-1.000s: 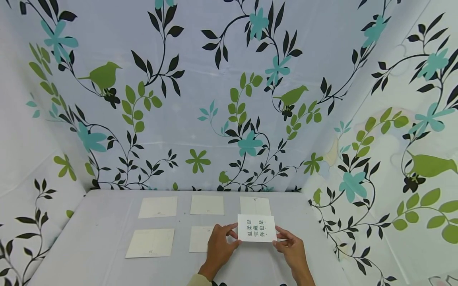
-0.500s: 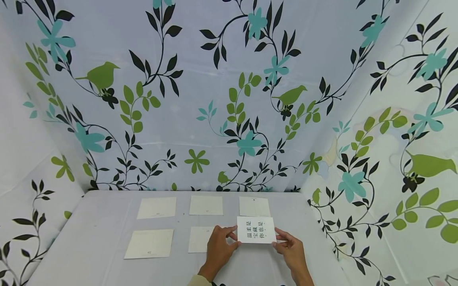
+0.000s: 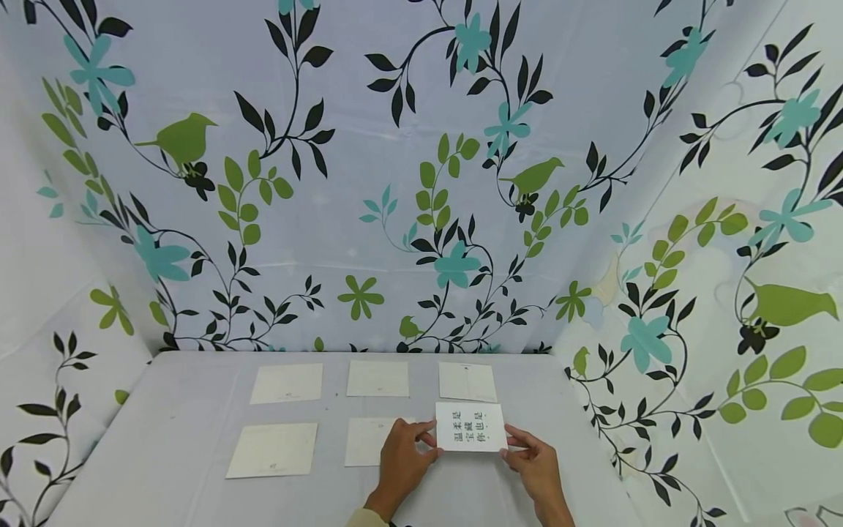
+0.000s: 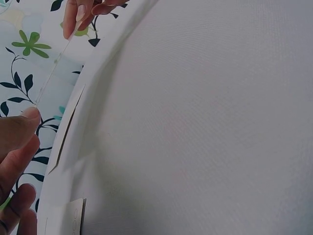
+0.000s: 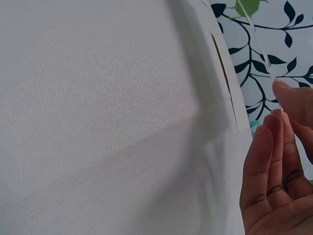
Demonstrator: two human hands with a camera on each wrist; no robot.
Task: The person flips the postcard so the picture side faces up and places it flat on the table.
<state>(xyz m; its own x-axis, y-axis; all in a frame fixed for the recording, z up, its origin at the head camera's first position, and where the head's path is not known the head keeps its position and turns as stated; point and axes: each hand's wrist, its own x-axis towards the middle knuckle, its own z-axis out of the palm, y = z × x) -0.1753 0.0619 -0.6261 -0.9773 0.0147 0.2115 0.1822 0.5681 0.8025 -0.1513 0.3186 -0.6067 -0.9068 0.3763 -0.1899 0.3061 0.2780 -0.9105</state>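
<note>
A white card [image 3: 469, 427] printed with dark Chinese characters is held level between two hands, its lettering turned sideways. My left hand [image 3: 403, 461] pinches its left edge between thumb and fingers. At the opposite edge, my right hand [image 3: 536, 465] pinches it the same way. The left wrist view shows the card [image 4: 54, 63] edge-on as a thin line, raised over the table. Edge-on again in the right wrist view, the card [image 5: 261, 44] runs into the right thumb and fingertips [image 5: 276, 120]. One cream card [image 3: 362, 441] lies partly hidden behind the left hand.
Three cream cards lie along the far side of the white table [image 3: 178, 439]: a left one [image 3: 286, 383], a middle one [image 3: 378, 378] and a right one [image 3: 467, 382]. Another card [image 3: 271, 451] lies nearer, at left. Patterned fabric [image 3: 369, 219] hangs behind and at the sides.
The held card has come slightly toward the person, baring more of the right far card. Both hands keep the same pinch. The head view has shifted a little.
</note>
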